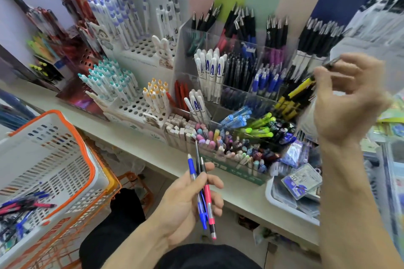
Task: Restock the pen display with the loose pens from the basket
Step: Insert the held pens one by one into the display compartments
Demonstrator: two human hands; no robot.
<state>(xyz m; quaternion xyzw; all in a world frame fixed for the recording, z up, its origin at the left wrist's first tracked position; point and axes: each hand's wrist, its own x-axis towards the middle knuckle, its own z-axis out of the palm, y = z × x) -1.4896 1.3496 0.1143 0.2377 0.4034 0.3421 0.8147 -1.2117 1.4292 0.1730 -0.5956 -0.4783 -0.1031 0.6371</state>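
Our right hand (pixel 347 96) pinches one dark pen (pixel 328 65) at the display (pixel 240 85), left hand (pixel 192 201) grips three pens (pixel 202 194); basket (pixel 65 159) holds more.

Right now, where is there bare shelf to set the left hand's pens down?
Bare shelf runs along the front edge, between the green-fronted pen box and white tray. Behind it, the displays stand packed together.
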